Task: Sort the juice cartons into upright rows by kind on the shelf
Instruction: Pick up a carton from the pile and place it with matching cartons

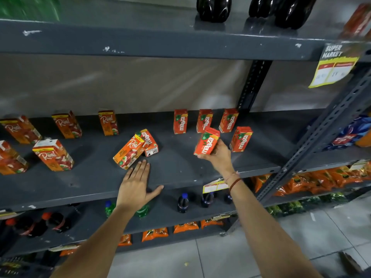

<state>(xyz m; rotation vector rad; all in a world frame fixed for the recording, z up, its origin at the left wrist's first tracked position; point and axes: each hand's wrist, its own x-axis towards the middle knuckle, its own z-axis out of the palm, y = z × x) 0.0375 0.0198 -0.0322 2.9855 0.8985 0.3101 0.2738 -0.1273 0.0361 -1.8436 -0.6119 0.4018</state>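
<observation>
- The right hand [217, 155] has its fingers wrapped around 1 red Maaza carton [206, 141], up off the shelf [176, 171].
- This held carton is a small red and orange box. Its long side is tipped, with the top leaning to the right and toward the back of the shelf.
- 3 Maaza cartons stand up straight in the back row [204, 121], near the back edge of the shelf on the right side.
- 1 more standing Maaza carton [240, 139] is in front of them, just to the right of the held one.
- The left hand [136, 183] is flat and open on the front edge of the shelf, fingers spread, holding nothing.
- Just past its fingertips, a Real carton [128, 151] leans over, its top pointing up and to the right.
- It rests on a tipped Maaza carton [150, 142] in the middle of the shelf.
- The other Real cartons [53, 154] are orange with red fruit. They stand on the left side in 2 loose rows.
</observation>
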